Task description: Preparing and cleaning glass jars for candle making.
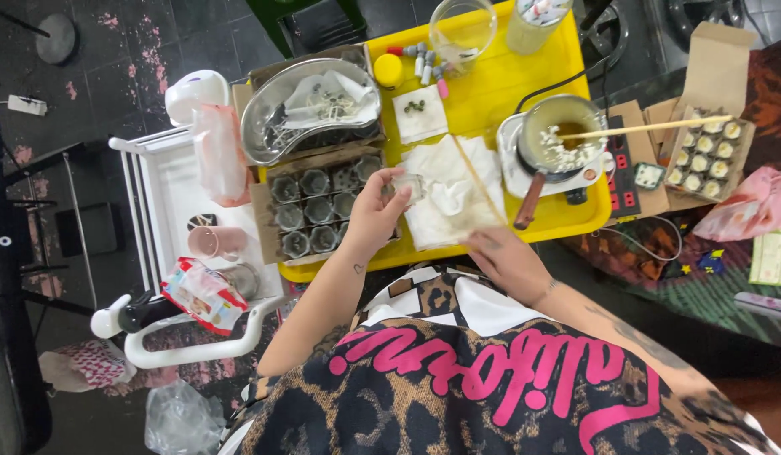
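L hand [372, 215] grip closed round a clear cup [407, 187], just above the tissue [445, 198] on the yellow tray [492, 84]. R hand [504, 257] pinches a stick [479, 181], angled up-left from grip; cup sits just left of the stick, pot [563, 135] up-right.

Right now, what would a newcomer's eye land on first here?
Probably the bright yellow tray filling the middle, with the left hand holding a small clear cup over white paper towels. The right hand holds a thin wooden stick. At the tray's right, a small pot sits on a hotplate.
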